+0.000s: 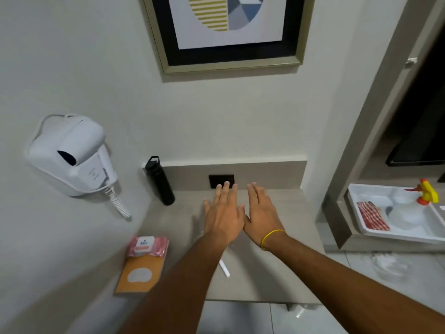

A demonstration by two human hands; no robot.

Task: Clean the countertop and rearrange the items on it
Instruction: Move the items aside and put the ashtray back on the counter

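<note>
My left hand [225, 213] and my right hand [262, 210] are stretched out flat, side by side, palms down over the middle of the beige countertop [284, 268], fingers spread and holding nothing. A black water bottle [160, 182] stands upright in the back left corner. At the left edge a pink pack of wet wipes [148, 245] lies on top of an orange packet [139, 276]. A small white stick-like item [224, 268] lies under my left forearm, partly hidden.
A white wall-mounted hair dryer [72, 155] hangs to the left. A dark socket plate [221, 180] sits in the backsplash. On a lower shelf to the right lies a white tray [356, 196] with a red striped cloth [372, 215] and a yellow spray bottle [427, 191].
</note>
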